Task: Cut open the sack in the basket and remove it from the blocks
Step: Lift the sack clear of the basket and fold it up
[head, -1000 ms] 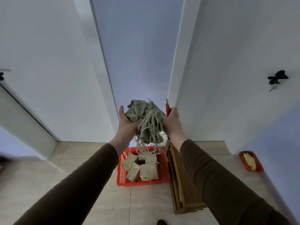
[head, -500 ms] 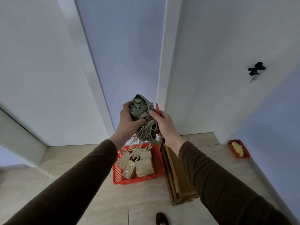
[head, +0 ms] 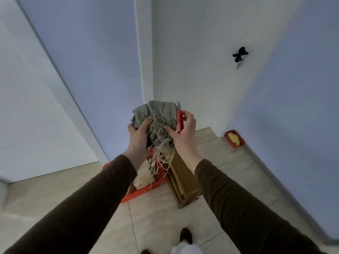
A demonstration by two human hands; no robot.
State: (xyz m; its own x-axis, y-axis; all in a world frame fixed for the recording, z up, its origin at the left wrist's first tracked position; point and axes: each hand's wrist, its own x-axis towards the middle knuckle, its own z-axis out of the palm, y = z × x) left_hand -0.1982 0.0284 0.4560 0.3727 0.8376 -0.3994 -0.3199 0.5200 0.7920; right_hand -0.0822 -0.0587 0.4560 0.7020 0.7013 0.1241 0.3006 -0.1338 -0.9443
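Above basket (head: 139, 194), sack (head: 159, 121) bunched in both hands

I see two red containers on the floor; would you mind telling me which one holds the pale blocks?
The large red mesh basket beneath the hands, left of the wooden crate, holds a pale block. The small red tray by the right wall holds something yellow.

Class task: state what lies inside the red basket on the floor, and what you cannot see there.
Inside the red basket one pale block shows. The left hand, its sleeve and the sack cover the rest.
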